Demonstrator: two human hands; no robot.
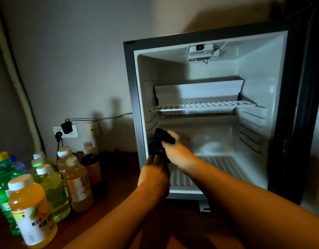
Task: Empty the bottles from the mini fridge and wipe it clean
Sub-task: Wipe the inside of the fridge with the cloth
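Note:
The mini fridge [131, 97] stands open, its white interior holding no bottles. A wire shelf [203, 106] sits at mid height. At the fridge's lower left opening, both my hands hold a dark cloth [159, 141]. My right hand [176, 150] grips the cloth's upper part. My left hand [155, 173] holds its lower end from beneath. Several bottles [77, 184] stand on the floor to the left, among them an orange juice bottle [31, 211] and a green bottle [2, 178].
A wall socket [65, 132] with a black adapter and a cable sits behind the bottles. The fridge door [315, 105] hangs open at the right edge. A pale pipe [16, 83] runs down the left wall. The floor is dark brown.

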